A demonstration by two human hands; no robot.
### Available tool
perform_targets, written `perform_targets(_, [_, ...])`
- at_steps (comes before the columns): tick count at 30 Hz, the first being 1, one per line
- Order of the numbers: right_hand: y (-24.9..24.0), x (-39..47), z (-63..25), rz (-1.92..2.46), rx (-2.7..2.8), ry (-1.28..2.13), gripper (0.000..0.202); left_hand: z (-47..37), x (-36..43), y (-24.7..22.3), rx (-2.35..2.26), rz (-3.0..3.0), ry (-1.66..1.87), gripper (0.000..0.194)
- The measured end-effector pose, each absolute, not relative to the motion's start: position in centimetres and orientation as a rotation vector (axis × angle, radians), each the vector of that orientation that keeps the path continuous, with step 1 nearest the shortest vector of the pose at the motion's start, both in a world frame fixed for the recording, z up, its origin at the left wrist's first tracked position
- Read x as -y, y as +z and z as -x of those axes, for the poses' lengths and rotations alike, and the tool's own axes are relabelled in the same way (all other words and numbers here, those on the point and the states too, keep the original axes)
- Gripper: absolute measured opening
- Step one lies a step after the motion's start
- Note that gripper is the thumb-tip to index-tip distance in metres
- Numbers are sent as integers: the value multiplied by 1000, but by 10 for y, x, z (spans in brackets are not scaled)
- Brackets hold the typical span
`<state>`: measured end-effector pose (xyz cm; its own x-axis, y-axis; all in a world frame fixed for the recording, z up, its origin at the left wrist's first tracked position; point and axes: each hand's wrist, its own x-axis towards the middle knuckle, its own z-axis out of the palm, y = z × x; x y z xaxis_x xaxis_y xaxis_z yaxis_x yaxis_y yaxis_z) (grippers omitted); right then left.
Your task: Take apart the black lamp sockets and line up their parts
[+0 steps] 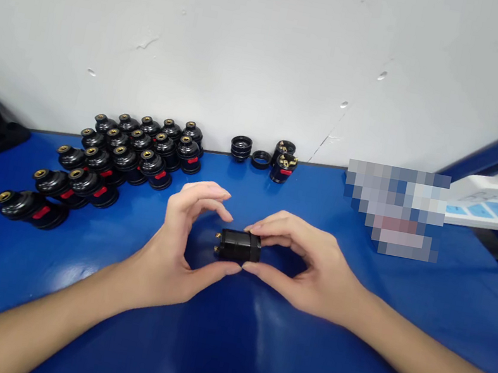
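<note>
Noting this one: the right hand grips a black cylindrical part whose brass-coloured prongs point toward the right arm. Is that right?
Not quite: in the head view, the brass-coloured prongs point toward the left hand. The right hand does grip the black cylindrical part.

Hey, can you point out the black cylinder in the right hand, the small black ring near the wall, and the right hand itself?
Black cylinder (235, 246): head view, middle of its side.
Black ring (260, 164): head view, its front wall.
Right hand (317, 268): head view, middle of the hand.
</note>
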<state>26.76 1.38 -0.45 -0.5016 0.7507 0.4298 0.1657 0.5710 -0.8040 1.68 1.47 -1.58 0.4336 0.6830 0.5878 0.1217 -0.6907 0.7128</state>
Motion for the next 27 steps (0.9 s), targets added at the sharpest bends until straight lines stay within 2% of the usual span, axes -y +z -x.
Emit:
perform_targets(7, [-10,-17,-270,646,2045,769,35,-17,-10,-12,-811,-1916,1122,79])
perform_targets(11, [-8,-17,-271,647,2070,703,36,-16,-11,-12,-803,-1861,1123,84])
perform_targets(20, [-5,-13,-266,804,1986,910,35,-19,-13,-14,-739,-1877,1242,92])
perform_targets(27, [-7,-15,-271,717,2085,687,32,-19,-12,-12,-741,-1848,1193,93])
